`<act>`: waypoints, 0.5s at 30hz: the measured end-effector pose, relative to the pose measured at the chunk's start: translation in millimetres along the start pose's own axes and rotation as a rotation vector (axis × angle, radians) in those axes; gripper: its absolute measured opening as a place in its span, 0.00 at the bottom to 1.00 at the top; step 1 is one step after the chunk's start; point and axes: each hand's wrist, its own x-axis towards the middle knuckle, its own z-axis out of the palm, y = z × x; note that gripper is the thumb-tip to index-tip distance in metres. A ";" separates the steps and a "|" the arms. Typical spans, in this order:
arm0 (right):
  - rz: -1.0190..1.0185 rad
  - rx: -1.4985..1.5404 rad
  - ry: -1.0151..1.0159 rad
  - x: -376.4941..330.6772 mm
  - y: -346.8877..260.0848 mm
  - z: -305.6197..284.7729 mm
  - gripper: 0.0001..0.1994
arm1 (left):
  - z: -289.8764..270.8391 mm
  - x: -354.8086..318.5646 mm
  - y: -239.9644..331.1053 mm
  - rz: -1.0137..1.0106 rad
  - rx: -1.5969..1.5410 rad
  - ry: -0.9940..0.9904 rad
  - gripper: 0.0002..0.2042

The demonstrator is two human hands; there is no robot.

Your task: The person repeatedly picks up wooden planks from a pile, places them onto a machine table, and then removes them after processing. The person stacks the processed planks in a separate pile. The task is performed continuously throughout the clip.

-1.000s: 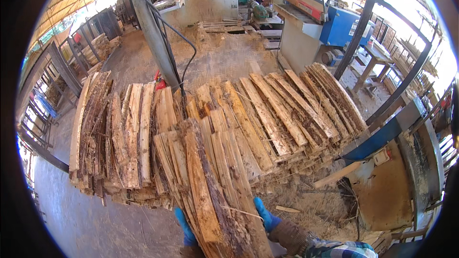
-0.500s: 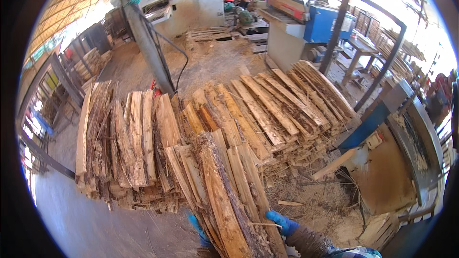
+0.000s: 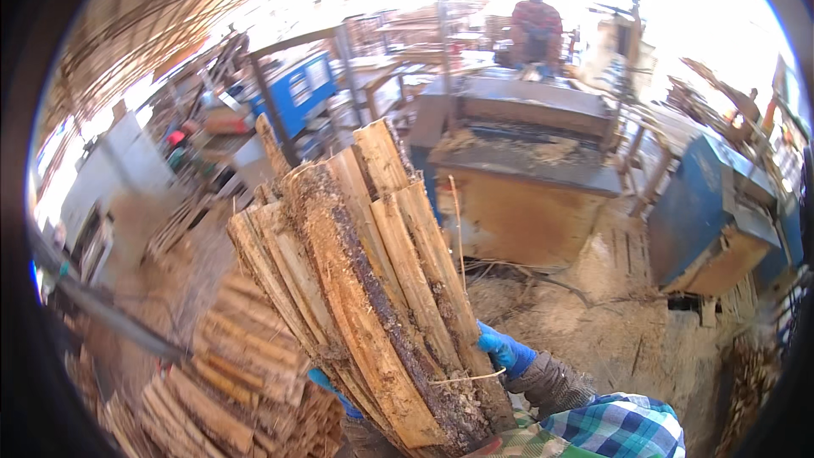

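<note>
Head view: an armful of rough bark-edged wood slabs carried in a sawmill yard.

Biggest in sight is the long sawing machine (image 3: 526, 161) with its sawdust-covered top, standing behind the load, with a blue machine (image 3: 712, 220) to its right and a person in a red shirt (image 3: 536, 21) well beyond it. Low on the left lies a stack of wood slabs (image 3: 229, 356) on the ground. Filling the middle is the bundle of slabs (image 3: 373, 280), raised and tilted up and away from the carrier's chest. The right hand (image 3: 504, 349), in a blue glove, is wrapped around the bundle's right edge, holding it tight. The left hand (image 3: 332, 386), also blue-gloved, shows only as a sliver under the bundle's left side, pressed against it; how its fingers sit I cannot tell.
</note>
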 end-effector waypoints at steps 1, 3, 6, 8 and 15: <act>-0.019 0.015 0.078 1.2 -3.0 3.3 0.51 | -0.6 13.7 2.6 -0.029 -0.051 -0.060 0.37; -0.078 0.014 0.196 -2.4 12.7 2.9 0.50 | -2.3 45.8 1.5 -0.085 -0.136 -0.177 0.37; -0.219 -0.019 0.383 -3.3 32.1 22.3 0.46 | -10.1 77.6 -5.7 -0.183 -0.258 -0.302 0.37; -0.222 0.038 0.460 -13.8 42.8 43.6 0.44 | -16.8 81.7 -3.8 -0.237 -0.322 -0.378 0.38; -0.560 -0.144 0.480 -17.4 80.8 82.4 0.36 | -43.4 95.9 -1.0 0.040 0.031 -0.791 0.33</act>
